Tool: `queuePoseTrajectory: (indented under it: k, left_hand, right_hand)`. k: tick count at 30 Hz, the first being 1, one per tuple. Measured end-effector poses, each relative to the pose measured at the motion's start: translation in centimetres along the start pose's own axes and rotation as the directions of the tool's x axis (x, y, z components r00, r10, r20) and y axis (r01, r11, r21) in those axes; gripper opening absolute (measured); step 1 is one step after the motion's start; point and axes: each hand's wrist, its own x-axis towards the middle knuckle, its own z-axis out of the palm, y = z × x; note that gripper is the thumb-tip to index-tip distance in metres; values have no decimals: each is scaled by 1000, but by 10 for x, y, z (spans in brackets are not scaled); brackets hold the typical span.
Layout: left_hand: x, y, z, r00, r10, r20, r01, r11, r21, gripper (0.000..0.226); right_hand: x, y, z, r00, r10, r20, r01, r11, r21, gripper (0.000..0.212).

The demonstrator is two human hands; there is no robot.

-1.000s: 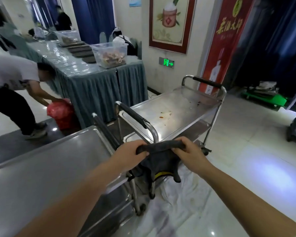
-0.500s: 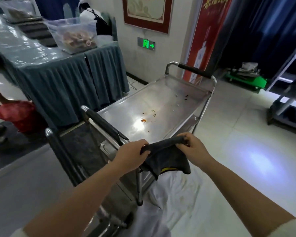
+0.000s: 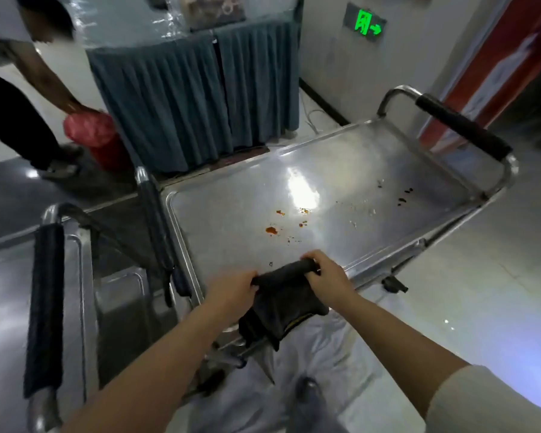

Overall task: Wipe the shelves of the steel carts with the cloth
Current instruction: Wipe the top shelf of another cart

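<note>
Dark, soft fabric is bunched between your two hands: your left hand (image 3: 233,292) has its fingers curled round one end of the cloth (image 3: 283,303), and your right hand (image 3: 324,278) grips the other end, so the top edge is rolled taut between them while the rest hangs limp below, over the near edge of the cart. It looks light and floppy, with no stiffness of its own, so it will go wherever your palm presses it. A yellowish trim shows along its lower hem. To wipe, it would probably serve better folded into a flat pad under one palm than held by the ends; as a roll it may skid over the steel without much contact.

Just beyond your knuckles lies the top shelf (image 3: 238,214) of the steel cart, smooth and shiny, likely slippery under a damp cloth. Orange-red sauce spots (image 3: 271,230) sit near the middle, and dark crumbs (image 3: 403,196) lie toward the far end by the black-gripped handle (image 3: 463,129). Its raised rim will trap crumbs in the corners. A second cart (image 3: 72,276) stands at your left. Farther off, another person bends over a red bag (image 3: 89,129) beside a skirted table (image 3: 197,89).
</note>
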Motion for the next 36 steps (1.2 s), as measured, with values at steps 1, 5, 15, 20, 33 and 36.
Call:
queuePoseTrajectory:
  k: [1,5,15,20,33,36]
  left_hand:
    - [4,1,3,999,-28,-26,28,1000,13,23]
    - [6,-3,11,980,-181,-86,190,976,109,21]
    - [3,-28,34,814,-481,325,409,873,266,92]
    - [7,-26,22,822,-468,324,342,861,376,96]
    - [16,-76,-72,981,-130,-141,183,857,481,64]
    - [21,-76,-67,974,-139,-182,206,876,436,64]
  right_hand:
    - [11,2,1,999,-16,36,17,1000,-22,27]
    - [34,4,14,961,-276,29,270,905,-328,42]
    - [29,45,71,767,-322,556,635,508,-582,64]
    - [77,30,74,848,-269,457,527,515,-676,66]
    - [48,38,66,835,-188,517,535,498,-683,68]
    - [73,18,77,813,-230,534,577,439,-689,68]
